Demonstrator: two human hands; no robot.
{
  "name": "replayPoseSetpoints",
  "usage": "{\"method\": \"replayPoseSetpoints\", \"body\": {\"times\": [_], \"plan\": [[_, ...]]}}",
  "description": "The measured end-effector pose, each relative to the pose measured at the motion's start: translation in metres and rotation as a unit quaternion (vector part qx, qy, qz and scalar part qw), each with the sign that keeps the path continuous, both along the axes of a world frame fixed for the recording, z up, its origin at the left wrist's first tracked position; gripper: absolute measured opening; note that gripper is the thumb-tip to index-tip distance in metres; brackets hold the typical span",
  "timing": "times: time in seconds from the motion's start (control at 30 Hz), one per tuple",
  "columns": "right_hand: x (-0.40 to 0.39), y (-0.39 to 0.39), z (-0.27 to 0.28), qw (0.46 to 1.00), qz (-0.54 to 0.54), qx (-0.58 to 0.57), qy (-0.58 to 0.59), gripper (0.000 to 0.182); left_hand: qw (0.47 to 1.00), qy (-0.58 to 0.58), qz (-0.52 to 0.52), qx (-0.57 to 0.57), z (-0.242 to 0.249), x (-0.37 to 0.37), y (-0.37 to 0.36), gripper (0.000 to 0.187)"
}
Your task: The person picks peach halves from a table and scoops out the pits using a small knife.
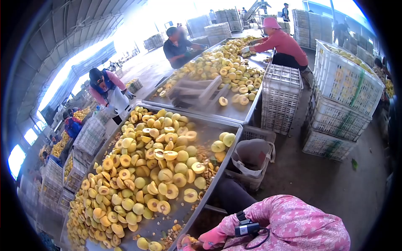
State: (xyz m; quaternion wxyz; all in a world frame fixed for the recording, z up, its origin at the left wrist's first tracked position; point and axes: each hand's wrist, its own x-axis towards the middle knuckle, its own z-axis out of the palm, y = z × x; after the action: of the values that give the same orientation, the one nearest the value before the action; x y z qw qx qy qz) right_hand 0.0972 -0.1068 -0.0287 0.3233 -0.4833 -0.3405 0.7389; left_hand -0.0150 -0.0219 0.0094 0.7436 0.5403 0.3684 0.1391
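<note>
At the bottom edge, my right hand [212, 237] is in a pink glove, below a pink floral sleeve with a small black device [247, 229] strapped on it. Its fingers look curled, but whatever is between them is too small and cut off to make out. Beside it, a sliver of my left hand [184, 244] shows at the frame's edge, its fingers mostly hidden. Both are beside the metal table [217, 178], which bears a heap of halved yellow peaches [155, 154]. Some halves show brown pit hollows. Loose pits [173, 232] lie near the table's rim.
A second metal table [247, 113] with peaches adjoins, a blurred brown shape above it. Several people work around, one in a pink hat [271, 23]. Stacked white crates [339, 100] stand right. A pale bucket [253, 154] is beside my table.
</note>
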Motion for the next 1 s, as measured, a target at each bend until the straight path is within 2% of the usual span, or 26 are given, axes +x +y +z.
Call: {"method": "replayPoseSetpoints", "body": {"times": [0.13, 0.23, 0.43, 0.47, 0.53, 0.6, 0.67, 0.7, 0.73, 0.77, 0.8, 0.83, 0.87, 0.9, 0.93, 0.97, 1.0], "plan": [[-0.007, -0.003, -0.013, 0.998, -0.011, 0.048, -0.046, 0.01, 1.0, -0.009, 0.001, -0.01, -0.002, 0.001, -0.001, 0.021], [-0.007, -0.011, 0.001, 0.997, -0.055, 0.048, 0.004, 0.009, 1.0, -0.02, 0.002, -0.018, -0.003, 0.001, 0.0, 0.021], [-0.013, -0.011, 0.027, 0.988, -0.091, -0.04, 0.118, 0.01, 0.994, -0.089, 0.031, -0.061, -0.01, -0.007, 0.002, 0.021], [-0.008, -0.014, 0.026, 0.976, -0.065, -0.062, 0.2, 0.014, 0.988, -0.118, 0.047, -0.084, -0.014, -0.009, 0.003, 0.021], [-0.015, -0.012, 0.016, 0.979, -0.084, -0.005, 0.186, 0.018, 0.97, -0.165, 0.08, -0.16, -0.024, -0.012, 0.008, 0.027], [-0.013, -0.015, 0.012, 0.965, -0.084, 0.023, 0.249, 0.018, 0.915, -0.268, 0.179, -0.243, -0.036, -0.003, 0.014, 0.027], [-0.01, -0.024, 0.04, 0.956, -0.105, 0.076, 0.262, 0.015, 0.919, -0.301, 0.14, -0.212, -0.017, -0.017, 0.022, 0.032], [-0.01, -0.023, 0.032, 0.962, -0.085, 0.059, 0.254, 0.013, 0.931, -0.263, 0.233, -0.096, -0.046, -0.033, 0.045, 0.03], [-0.006, -0.019, 0.016, 0.966, -0.066, 0.045, 0.245, 0.012, 0.948, -0.235, 0.213, -0.022, -0.034, -0.055, 0.057, 0.028], [-0.013, -0.012, -0.014, 0.997, -0.013, 0.078, -0.019, 0.016, 0.942, -0.22, 0.235, 0.092, -0.03, -0.073, 0.071, 0.025], [-0.021, -0.016, -0.071, 0.969, 0.038, 0.069, -0.236, 0.025, 0.933, -0.135, 0.306, 0.135, -0.03, -0.097, 0.088, 0.025], [-0.023, -0.017, -0.066, 0.936, 0.075, 0.076, -0.335, 0.027, 0.924, -0.018, 0.335, 0.186, -0.015, -0.114, 0.098, 0.025], [-0.024, -0.017, -0.057, 0.893, 0.11, 0.083, -0.429, 0.028, 0.929, -0.001, 0.31, 0.203, 0.001, -0.129, 0.102, 0.024], [-0.022, -0.014, -0.055, 0.894, 0.116, 0.089, -0.424, 0.028, 0.872, 0.17, 0.228, 0.399, 0.01, -0.148, 0.114, 0.027], [-0.021, -0.013, -0.054, 0.883, 0.137, 0.1, -0.437, 0.029, 0.749, 0.332, 0.123, 0.559, 0.015, -0.164, 0.122, 0.029], [-0.02, -0.013, -0.053, 0.872, 0.157, 0.111, -0.45, 0.038, 0.747, 0.341, 0.125, 0.557, 0.015, -0.162, 0.124, 0.029], [-0.019, -0.012, -0.052, 0.874, 0.158, 0.116, -0.445, 0.038, 0.822, 0.244, 0.173, 0.485, 0.014, -0.152, 0.134, 0.032]]}}
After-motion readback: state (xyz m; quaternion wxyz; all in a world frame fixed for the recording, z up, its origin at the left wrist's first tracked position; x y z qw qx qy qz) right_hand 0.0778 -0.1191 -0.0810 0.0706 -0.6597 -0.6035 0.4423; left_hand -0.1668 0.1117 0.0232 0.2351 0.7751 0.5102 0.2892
